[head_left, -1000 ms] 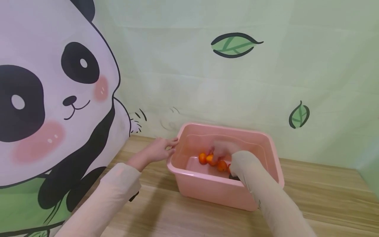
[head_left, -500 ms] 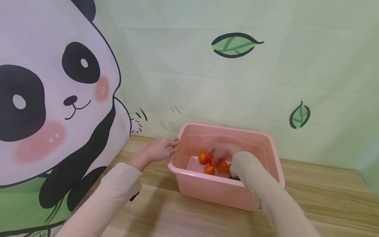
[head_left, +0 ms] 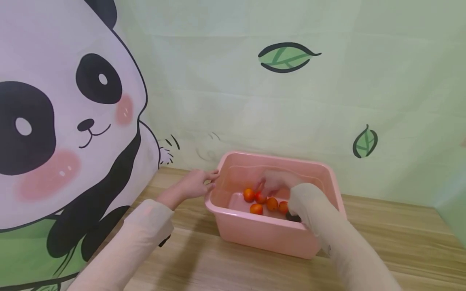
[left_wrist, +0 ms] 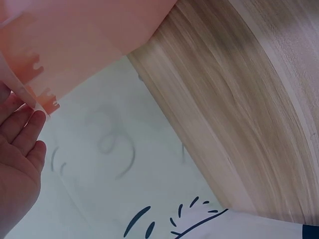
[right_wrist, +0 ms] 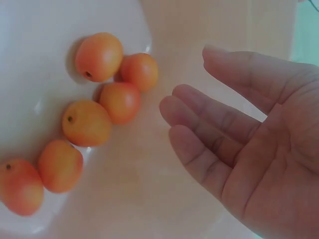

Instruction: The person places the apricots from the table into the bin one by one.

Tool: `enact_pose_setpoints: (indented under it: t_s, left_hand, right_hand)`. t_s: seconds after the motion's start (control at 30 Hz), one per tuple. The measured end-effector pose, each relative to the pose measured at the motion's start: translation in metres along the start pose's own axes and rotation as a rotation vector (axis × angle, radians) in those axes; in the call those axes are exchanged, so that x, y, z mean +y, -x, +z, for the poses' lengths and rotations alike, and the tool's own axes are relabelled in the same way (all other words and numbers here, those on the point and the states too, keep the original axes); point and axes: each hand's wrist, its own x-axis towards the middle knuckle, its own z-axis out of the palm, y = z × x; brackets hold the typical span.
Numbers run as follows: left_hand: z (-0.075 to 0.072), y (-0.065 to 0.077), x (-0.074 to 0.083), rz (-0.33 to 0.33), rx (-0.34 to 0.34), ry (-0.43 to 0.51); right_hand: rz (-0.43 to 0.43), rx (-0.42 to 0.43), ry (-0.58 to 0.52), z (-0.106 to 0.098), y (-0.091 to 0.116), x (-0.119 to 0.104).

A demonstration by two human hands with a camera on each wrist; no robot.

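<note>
Several small round orange fruits (head_left: 272,204) lie on the floor of a pink plastic tub (head_left: 262,226). In the right wrist view most of the fruits (right_wrist: 85,122) form a slanting row, and some show a dark dimple. My right hand (head_left: 275,182) is inside the tub, just behind the row. Its fingers (right_wrist: 192,149) are spread and slightly bent, with nothing between them. My left hand (head_left: 194,185) holds the tub's left rim. From the left wrist, the left fingertips (left_wrist: 37,119) meet the rim's lip, while the thumb is hard to make out.
The tub stands on a wood-grain table (head_left: 393,230), close to a pale green cloth backdrop (head_left: 291,109) printed with leaves. A large panda figure (head_left: 65,133) fills the left side. A dark object (head_left: 293,217) shows beside the right sleeve.
One fruit has come to lie in front of the row, near the tub's front wall. My right hand has let go and shifted slightly right. The left hand stays put.
</note>
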Motion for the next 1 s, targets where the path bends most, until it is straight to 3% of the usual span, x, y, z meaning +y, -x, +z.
enact_pose_setpoints:
  t_s: [0.23, 0.37, 0.53, 0.73, 0.83, 1.0]
  left_hand:
    - [-0.001, -0.001, 0.000, -0.014, -0.010, 0.022]
    - [0.000, -0.002, 0.000, -0.010, -0.006, 0.015]
    - [0.000, -0.005, -0.001, -0.004, -0.005, 0.016]
    - [0.002, -0.008, -0.006, 0.007, 0.000, 0.037]
    - [0.003, -0.007, -0.010, 0.023, 0.006, 0.037]
    - [0.003, -0.003, -0.014, 0.022, 0.023, 0.080]
  right_hand:
    - [0.018, 0.140, 0.120, -0.019, 0.007, -0.006]
    - [-0.036, 0.197, 0.257, -0.031, 0.011, -0.005]
    - [-0.102, 0.133, 0.384, -0.043, 0.018, -0.001]
    - [-0.114, 0.038, 0.426, -0.055, 0.037, 0.005]
    - [-0.134, 0.016, 0.444, -0.060, 0.048, 0.009]
    - [-0.237, 0.025, 0.521, -0.072, 0.072, 0.020]
